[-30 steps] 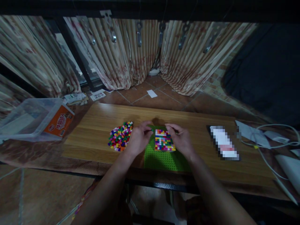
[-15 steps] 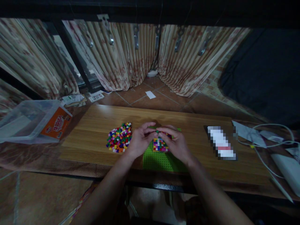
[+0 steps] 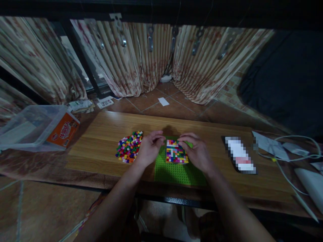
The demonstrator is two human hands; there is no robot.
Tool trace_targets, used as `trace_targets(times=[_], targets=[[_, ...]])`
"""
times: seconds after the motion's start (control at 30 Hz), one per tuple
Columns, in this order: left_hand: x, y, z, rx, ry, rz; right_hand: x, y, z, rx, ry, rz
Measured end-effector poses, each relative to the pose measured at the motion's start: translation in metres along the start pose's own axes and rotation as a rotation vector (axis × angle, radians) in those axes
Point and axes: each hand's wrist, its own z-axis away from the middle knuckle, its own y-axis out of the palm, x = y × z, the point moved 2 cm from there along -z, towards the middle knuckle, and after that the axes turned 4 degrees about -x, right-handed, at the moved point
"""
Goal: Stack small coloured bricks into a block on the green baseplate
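A block of small multicoloured building bricks (image 3: 176, 155) is built up on a green studded baseplate (image 3: 174, 174). My left hand (image 3: 150, 148) hovers at the block's upper left, thumb and fingertips drawn together; whatever they may hold is too small to see. My right hand (image 3: 198, 153) is at the upper right corner of the block, its thumb and forefinger closed close to the top row. Anything between those fingertips cannot be made out. Left of my left hand lies a pile of loose coloured bricks (image 3: 128, 146).
The wooden table (image 3: 93, 144) carries a phone-like, blurred-out object (image 3: 239, 156) at right. A clear plastic bin (image 3: 37, 134) with an orange label stands at far left. White cables (image 3: 297, 137) and papers (image 3: 270, 146) lie at far right. Curtains (image 3: 148, 67) hang behind.
My hands have moved apart from their meeting point over the block's top edge, left hand leftward and right hand rightward. More of the brick block shows. The view has shifted slightly.
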Motion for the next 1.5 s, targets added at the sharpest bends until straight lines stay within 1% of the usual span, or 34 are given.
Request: trace_targets(times=[0.07,0.13,0.23,0.33,0.43,0.57,0.67,0.87,0.93,1.07,1.27,1.43,1.5], targets=[[0.005,-0.001,-0.001,-0.022,0.02,-0.114,-0.002,0.002,0.001,0.026,-0.036,0.048],[0.007,0.001,0.0,-0.015,0.038,-0.197,-0.003,0.005,0.002,0.036,-0.07,0.08],[0.007,0.005,0.002,0.019,0.051,-0.233,-0.005,0.011,0.003,0.037,-0.096,0.113],[0.005,0.008,0.004,0.059,0.064,-0.265,-0.006,0.015,0.003,0.015,-0.075,0.096],[0.005,0.009,0.005,0.092,0.083,-0.3,-0.006,0.016,0.002,-0.01,-0.013,0.029],[0.005,0.008,0.005,0.091,0.083,-0.316,-0.008,0.018,0.0,-0.026,0.106,-0.069],[0.002,0.008,0.006,0.087,0.075,-0.324,-0.014,0.02,0.0,-0.017,0.248,-0.144],[0.0,0.008,0.007,0.084,0.082,-0.345,-0.026,0.028,0.0,0.035,0.587,-0.439],[0.001,0.009,0.007,0.082,0.078,-0.349,-0.025,0.029,-0.001,0.049,0.651,-0.502],[0.002,0.011,0.008,0.07,0.07,-0.359,-0.021,0.029,-0.002,0.047,0.694,-0.576],[0.005,0.011,0.009,0.071,0.075,-0.357,-0.02,0.029,-0.002,0.016,0.757,-0.591],[0.006,0.013,0.01,0.077,0.071,-0.395,-0.019,0.029,-0.001,0.014,0.74,-0.552],[0.004,0.008,0.007,0.076,0.054,-0.446,-0.019,0.03,0.001,0.008,0.717,-0.518]])
